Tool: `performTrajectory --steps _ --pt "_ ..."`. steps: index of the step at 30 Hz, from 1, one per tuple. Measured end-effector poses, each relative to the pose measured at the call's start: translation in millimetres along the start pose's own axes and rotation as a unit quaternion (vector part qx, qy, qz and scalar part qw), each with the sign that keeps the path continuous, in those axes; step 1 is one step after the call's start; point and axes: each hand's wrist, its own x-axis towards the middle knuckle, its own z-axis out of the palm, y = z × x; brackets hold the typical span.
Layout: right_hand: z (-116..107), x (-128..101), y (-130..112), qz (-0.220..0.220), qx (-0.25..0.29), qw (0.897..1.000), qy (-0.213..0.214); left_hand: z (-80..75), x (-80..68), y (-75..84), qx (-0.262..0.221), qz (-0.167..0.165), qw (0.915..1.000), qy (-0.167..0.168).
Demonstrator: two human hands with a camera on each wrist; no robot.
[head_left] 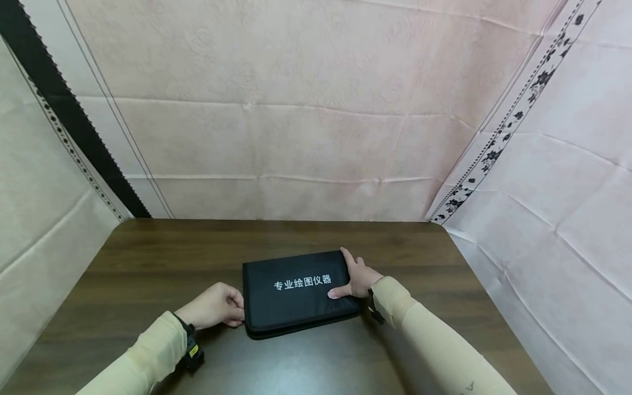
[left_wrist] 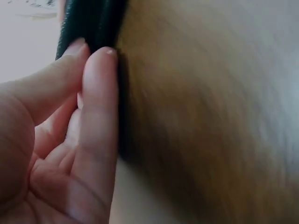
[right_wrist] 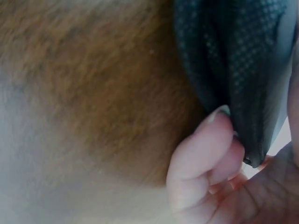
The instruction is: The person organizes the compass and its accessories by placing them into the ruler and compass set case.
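Lower left of centre, the left hand (head_left: 214, 306) pinches the left edge of the black case (head_left: 298, 292) with curled fingertips (left_wrist: 100, 70). The case lies flat at lower centre on the brown table (head_left: 148, 258). The right hand (head_left: 359, 277) grips its right edge, thumb on top.

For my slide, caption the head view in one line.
Both hands at a black zippered case on a dark wooden table: left hand at its left edge, right hand holding its right side.
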Motion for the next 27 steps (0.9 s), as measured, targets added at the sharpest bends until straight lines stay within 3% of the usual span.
performTrajectory --steps 6,13,16,22,27 --pt "2 -4 2 -0.001 0.013 1.000 0.000 0.0 -1.0 10.6 0.113 -0.002 0.9934 0.021" --pt "6 -6 -4 0.001 0.014 1.000 -0.003 -14.1 8.8 9.2 0.223 -0.049 0.9683 0.101" --pt "7 -5 -12 -0.003 0.011 1.000 -0.009 -27.2 16.3 5.0 0.240 -0.071 0.9591 0.133" --pt "13 -3 -21 0.009 0.005 1.000 -0.010 -42.3 32.3 -1.5 0.230 -0.100 0.9521 0.175" --pt "18 1 -20 0.014 -0.005 1.000 0.006 -42.7 36.1 -6.1 0.222 -0.080 0.9518 0.196"
